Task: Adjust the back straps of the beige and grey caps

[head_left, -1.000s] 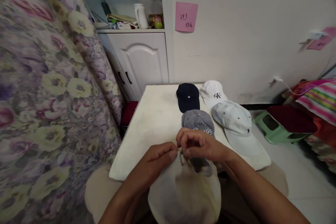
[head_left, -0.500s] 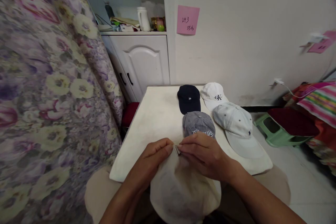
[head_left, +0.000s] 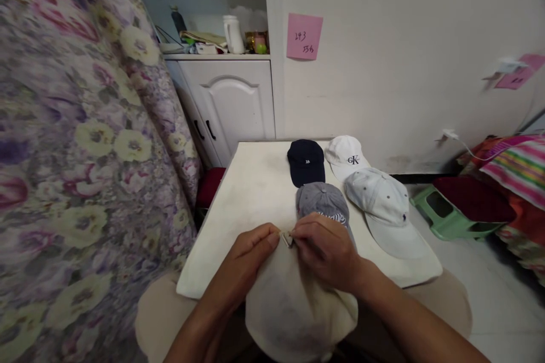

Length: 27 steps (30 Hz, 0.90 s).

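A cream cap (head_left: 298,317) hangs over my lap at the table's near edge, its strap side up. My left hand (head_left: 249,252) pinches the strap end beside a small metal buckle (head_left: 288,239). From the other side my right hand (head_left: 327,249) has its fingertips closed at the buckle, on the strap as far as I can see. Just beyond my hands lies a grey cap (head_left: 321,199) with white lettering, partly hidden by my right hand.
A navy cap (head_left: 306,161), a white cap (head_left: 347,156) and a pale denim cap (head_left: 381,207) lie on the cream-covered table (head_left: 242,187). A floral curtain (head_left: 93,170) hangs at left. A green stool (head_left: 451,221) stands at right.
The fingers of my right hand have curled in more tightly at the buckle. My left hand keeps its pinch, and the cream cap has barely shifted.
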{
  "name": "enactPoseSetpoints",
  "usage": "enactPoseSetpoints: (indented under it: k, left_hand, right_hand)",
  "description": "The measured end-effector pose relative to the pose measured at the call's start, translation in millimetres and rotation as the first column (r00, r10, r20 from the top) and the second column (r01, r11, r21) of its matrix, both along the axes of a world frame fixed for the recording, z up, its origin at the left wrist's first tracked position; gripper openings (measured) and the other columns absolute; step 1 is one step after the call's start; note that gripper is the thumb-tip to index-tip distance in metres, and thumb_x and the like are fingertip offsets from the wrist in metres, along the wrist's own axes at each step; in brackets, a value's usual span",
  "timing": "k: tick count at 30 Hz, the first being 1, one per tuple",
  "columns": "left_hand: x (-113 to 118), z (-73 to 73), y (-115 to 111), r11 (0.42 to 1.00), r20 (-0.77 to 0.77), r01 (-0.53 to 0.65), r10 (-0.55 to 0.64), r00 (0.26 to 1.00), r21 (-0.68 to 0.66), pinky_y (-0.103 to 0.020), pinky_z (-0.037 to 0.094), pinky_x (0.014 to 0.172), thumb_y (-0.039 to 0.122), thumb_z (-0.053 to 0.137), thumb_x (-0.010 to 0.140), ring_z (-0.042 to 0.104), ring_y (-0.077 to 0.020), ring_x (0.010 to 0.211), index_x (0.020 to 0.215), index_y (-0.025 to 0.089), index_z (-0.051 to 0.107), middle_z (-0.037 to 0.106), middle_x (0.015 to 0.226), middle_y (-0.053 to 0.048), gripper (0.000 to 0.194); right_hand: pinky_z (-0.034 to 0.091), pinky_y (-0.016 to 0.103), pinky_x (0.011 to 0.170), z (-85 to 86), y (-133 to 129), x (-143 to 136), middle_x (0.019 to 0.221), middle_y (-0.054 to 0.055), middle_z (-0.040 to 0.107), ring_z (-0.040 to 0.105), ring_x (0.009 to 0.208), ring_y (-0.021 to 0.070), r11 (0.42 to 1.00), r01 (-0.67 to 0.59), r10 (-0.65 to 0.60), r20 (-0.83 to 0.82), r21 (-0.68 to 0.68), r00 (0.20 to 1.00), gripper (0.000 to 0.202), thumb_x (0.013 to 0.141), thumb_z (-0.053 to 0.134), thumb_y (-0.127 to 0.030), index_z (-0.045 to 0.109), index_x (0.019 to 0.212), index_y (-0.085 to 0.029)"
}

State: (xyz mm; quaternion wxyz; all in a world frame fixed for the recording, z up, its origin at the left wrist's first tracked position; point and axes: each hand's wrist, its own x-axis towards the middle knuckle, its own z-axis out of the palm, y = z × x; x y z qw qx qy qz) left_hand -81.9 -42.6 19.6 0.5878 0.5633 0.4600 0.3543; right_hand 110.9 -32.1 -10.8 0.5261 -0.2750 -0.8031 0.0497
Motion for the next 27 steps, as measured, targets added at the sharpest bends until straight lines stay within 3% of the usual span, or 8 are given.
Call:
enactPoseSetpoints:
  k: [5,12,18,27]
  left_hand:
    - [-2.3,-2.5,0.1,1.0,0.024,-0.014,0.015,1.0,-0.009,-0.024,0.029,0.052,0.046,0.061,0.089,0.039,-0.013,0.059,0.072,0.019,0.059,0.049,0.066,0.002,0.032]
    - [-3.0,-4.9,0.1,0.998,0.036,0.014,-0.012,0.999,-0.054,-0.023,0.03,0.054,0.046,0.059,0.091,0.04,-0.0119,0.061,0.076,0.018,0.058,0.049,0.067,0.003,0.032]
    - [0.1,-0.4,1.3,0.998,-0.081,0.024,-0.02,0.997,0.051,-0.023,0.032,0.057,0.048,0.055,0.094,0.041,-0.0125,0.064,0.075,0.018,0.056,0.048,0.069,0.004,0.035]
    - [1.0,0.2,-1.0,0.987,-0.123,0.016,0.004,0.992,0.16,-0.024,0.036,0.063,0.048,0.053,0.095,0.045,-0.0146,0.071,0.078,0.018,0.059,0.053,0.073,0.002,0.035]
  right_hand:
    - [0.055,0.034,0.072,-4.3,-4.8,-6.5,0.084,0.003,0.068,0.065,0.08,0.0179,0.981,-0.04,0.009,-0.161,-0.189,0.987,0.019,0.088,0.054,-0.007,0.061,0.096,-0.023]
    - [0.058,0.034,0.078,-5.5,-6.8,2.5,0.1,0.009,0.071,0.067,0.09,0.0194,0.997,-0.065,0.067,0.047,-0.04,0.997,0.033,0.091,0.052,-0.005,0.059,0.12,-0.019]
    - [0.058,0.034,0.072,-2.5,-3.1,2.4,0.089,0.008,0.071,0.067,0.081,0.0201,0.999,-0.009,0.007,0.062,0.032,0.998,0.025,0.088,0.054,-0.006,0.062,0.108,-0.018]
    - [0.052,0.029,0.065,1.8,-6.3,-11.7,0.077,0.001,0.069,0.066,0.071,0.0159,0.973,0.03,-0.083,-0.227,-0.227,0.97,0.02,0.081,0.057,-0.005,0.066,0.088,-0.022]
